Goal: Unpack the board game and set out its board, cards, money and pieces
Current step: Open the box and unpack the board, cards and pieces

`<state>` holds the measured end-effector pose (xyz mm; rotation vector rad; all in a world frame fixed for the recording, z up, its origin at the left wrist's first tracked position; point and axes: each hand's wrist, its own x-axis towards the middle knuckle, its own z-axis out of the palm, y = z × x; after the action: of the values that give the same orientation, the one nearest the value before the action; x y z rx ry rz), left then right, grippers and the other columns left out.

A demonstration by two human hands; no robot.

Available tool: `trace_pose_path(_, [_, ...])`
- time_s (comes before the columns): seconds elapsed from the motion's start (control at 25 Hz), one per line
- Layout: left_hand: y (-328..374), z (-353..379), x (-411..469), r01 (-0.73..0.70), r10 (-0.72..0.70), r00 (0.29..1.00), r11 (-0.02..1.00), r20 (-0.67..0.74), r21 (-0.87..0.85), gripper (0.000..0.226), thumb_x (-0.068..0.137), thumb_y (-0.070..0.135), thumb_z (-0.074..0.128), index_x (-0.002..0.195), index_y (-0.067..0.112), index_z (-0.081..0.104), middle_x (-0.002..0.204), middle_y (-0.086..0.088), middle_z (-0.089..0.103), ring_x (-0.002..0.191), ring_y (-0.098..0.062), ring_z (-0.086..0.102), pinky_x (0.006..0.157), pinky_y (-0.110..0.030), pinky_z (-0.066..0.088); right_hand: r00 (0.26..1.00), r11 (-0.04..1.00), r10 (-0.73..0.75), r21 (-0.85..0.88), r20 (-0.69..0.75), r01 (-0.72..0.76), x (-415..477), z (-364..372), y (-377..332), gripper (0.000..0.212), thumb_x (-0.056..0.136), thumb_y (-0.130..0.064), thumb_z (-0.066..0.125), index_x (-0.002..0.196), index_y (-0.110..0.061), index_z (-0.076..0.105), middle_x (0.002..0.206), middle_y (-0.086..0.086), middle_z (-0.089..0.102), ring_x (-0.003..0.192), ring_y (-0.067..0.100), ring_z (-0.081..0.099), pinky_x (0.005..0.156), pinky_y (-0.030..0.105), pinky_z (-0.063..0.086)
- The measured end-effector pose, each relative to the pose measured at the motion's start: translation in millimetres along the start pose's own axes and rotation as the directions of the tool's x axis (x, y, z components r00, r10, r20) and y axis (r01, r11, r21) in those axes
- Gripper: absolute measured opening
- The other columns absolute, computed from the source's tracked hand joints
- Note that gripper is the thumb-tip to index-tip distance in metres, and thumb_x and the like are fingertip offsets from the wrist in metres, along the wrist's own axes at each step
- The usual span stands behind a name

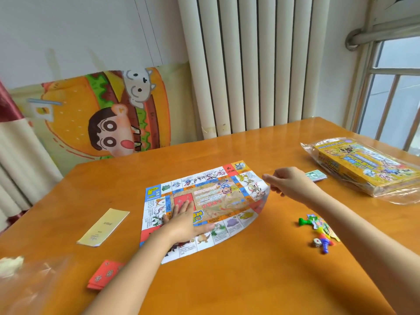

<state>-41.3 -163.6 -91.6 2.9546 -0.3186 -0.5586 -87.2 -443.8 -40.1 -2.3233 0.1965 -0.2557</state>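
A paper game board [204, 194] lies unfolded in the middle of the wooden table [261, 280]. My left hand [185, 220] presses flat on its near left part, fingers straight. My right hand [288, 183] pinches the board's right edge, which curls up off the table. Red cards [102, 277] lie stacked at the near left, and a pale yellow card stack [103, 227] lies beyond them. Green paper money [316, 175] sits behind my right hand. Coloured plastic pawns, card pieces and a die [323, 233] lie in a heap at the right.
The yellow game box in its clear plastic wrap [368, 169] lies at the far right of the table. A clear plastic bag [27, 283] lies at the near left corner. A white radiator [254, 64] and a cartoon cushion [102, 114] stand behind the table.
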Motion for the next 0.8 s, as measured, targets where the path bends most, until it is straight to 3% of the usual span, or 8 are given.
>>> trace_pose_path(0.12, [-13, -6, -5, -0.047, 0.047, 0.998, 0.999, 0.036, -0.001, 0.11, 0.075, 0.077, 0.045, 0.15, 0.022, -0.015, 0.156, 0.007, -0.022, 0.144, -0.024, -0.019, 0.114, -0.058, -0.003, 0.998, 0.976, -0.043, -0.216, -0.051, 0.031, -2, 2, -2, 0.036, 0.088, -0.043, 0.063, 0.071, -0.011, 0.057, 0.067, 0.002, 0.057, 0.062, 0.016, 0.048, 0.052, 0.03, 0.032])
trace_pose_path(0.2, [-18, -7, -8, -0.06, 0.062, 0.996, 0.998, 0.068, -0.024, 0.111, 0.073, 0.076, 0.049, 0.15, 0.026, -0.014, 0.156, 0.009, -0.022, 0.144, -0.023, -0.02, 0.114, -0.06, -0.001, 0.995, 0.951, -0.098, -0.291, 0.032, 0.103, -9, 7, -8, 0.028, 0.086, -0.042, 0.065, 0.088, -0.014, 0.061, 0.089, 0.003, 0.064, 0.077, 0.017, 0.055, 0.06, 0.029, 0.038])
trace_pose_path(0.32, [-20, -2, -13, -0.06, 0.063, 0.996, 0.997, 0.065, -0.054, 0.109, 0.068, 0.079, 0.047, 0.148, 0.038, -0.015, 0.155, 0.01, -0.022, 0.143, -0.024, -0.021, 0.111, -0.064, -0.002, 0.945, 0.921, -0.127, -0.319, 0.302, 0.225, -28, 32, -6, 0.046, 0.092, -0.045, 0.056, 0.132, -0.022, 0.05, 0.136, 0.005, 0.051, 0.119, 0.021, 0.052, 0.095, 0.031, 0.043])
trace_pose_path(0.4, [-21, 3, -17, -0.056, 0.059, 0.997, 0.996, 0.043, -0.07, 0.107, 0.066, 0.08, 0.045, 0.147, 0.041, -0.013, 0.156, 0.01, -0.022, 0.143, -0.023, -0.021, 0.111, -0.065, -0.004, 0.902, 0.915, -0.112, -0.31, 0.417, 0.257, -46, 53, 0, 0.056, 0.096, -0.048, 0.045, 0.148, -0.03, 0.029, 0.155, 0.002, 0.025, 0.142, 0.024, 0.024, 0.114, 0.037, 0.026])
trace_pose_path(0.48, [-21, 9, -20, -0.063, 0.064, 0.998, 0.995, 0.009, -0.083, 0.102, 0.072, 0.077, 0.046, 0.148, 0.041, -0.011, 0.156, 0.009, -0.021, 0.144, -0.022, -0.021, 0.11, -0.064, -0.006, 0.893, 0.878, -0.114, -0.376, 0.436, 0.295, -58, 68, 8, 0.058, 0.098, -0.051, 0.036, 0.151, -0.033, 0.018, 0.159, 0.001, 0.012, 0.147, 0.028, 0.005, 0.118, 0.039, 0.013])
trace_pose_path(0.56, [-20, 13, -22, -0.073, 0.071, 0.997, 0.993, -0.019, -0.098, 0.099, 0.074, 0.076, 0.046, 0.148, 0.041, -0.009, 0.156, 0.009, -0.02, 0.144, -0.022, -0.021, 0.11, -0.064, -0.009, 0.896, 0.844, -0.103, -0.439, 0.432, 0.309, -63, 71, 12, 0.058, 0.099, -0.052, 0.032, 0.151, -0.034, 0.015, 0.161, 0.002, 0.004, 0.147, 0.028, -0.001, 0.118, 0.038, 0.006])
trace_pose_path(0.68, [-20, 14, -21, -0.082, 0.078, 0.996, 0.989, -0.037, -0.12, 0.105, 0.066, 0.079, 0.045, 0.149, 0.041, -0.006, 0.157, 0.009, -0.017, 0.144, -0.022, -0.019, 0.109, -0.065, -0.008, 0.886, 0.844, -0.105, -0.431, 0.452, 0.32, -62, 65, 11, 0.058, 0.098, -0.054, 0.032, 0.151, -0.036, 0.014, 0.161, 0.001, 0.003, 0.148, 0.024, -0.002, 0.118, 0.037, 0.006])
trace_pose_path(0.8, [-21, 10, -22, -0.089, 0.079, 0.994, 0.985, -0.071, -0.149, 0.111, 0.059, 0.081, 0.047, 0.151, 0.037, 0.002, 0.159, 0.007, -0.009, 0.147, -0.02, -0.009, 0.113, -0.062, 0.003, 0.881, 0.845, -0.108, -0.424, 0.461, 0.326, -60, 63, 9, 0.059, 0.098, -0.053, 0.035, 0.151, -0.036, 0.016, 0.161, -0.001, 0.005, 0.148, 0.022, 0.001, 0.118, 0.037, 0.008])
